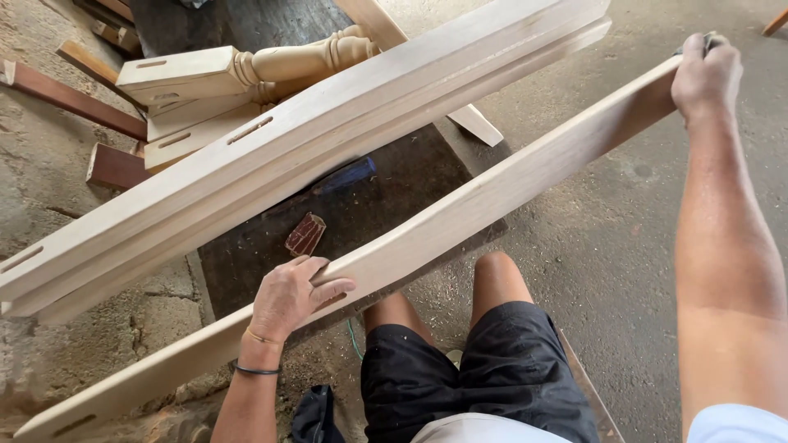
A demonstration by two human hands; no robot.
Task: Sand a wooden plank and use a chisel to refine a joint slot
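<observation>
— What's that across the knees?

— A long pale wooden board (460,217), planed smooth, thin on edge, with a slot cut near its lower end. It runs slantwise from low by the left side up to the far right, over a dark worn slab (386,197) lying on the dusty concrete floor (599,238).

— How is it held?

— The left hand (291,297) has its grip closed over the top edge about a third of the way along, fingers curled over, thumb beneath. The right hand (706,74) wraps the far upper end, closed around the edge with a dark scrap of something under the fingers; I can't tell what.

— And behind?

— A thicker pale timber rail with mortise slots (295,156) lies parallel, just beyond the board, resting over the slab's far edge. Past it, a lathe-turned pale wooden leg (246,70) on stacked pieces. On the slab, a small ridged reddish-brown wooden block (304,235) and a blue-handled tool (345,175), partly hidden.
</observation>
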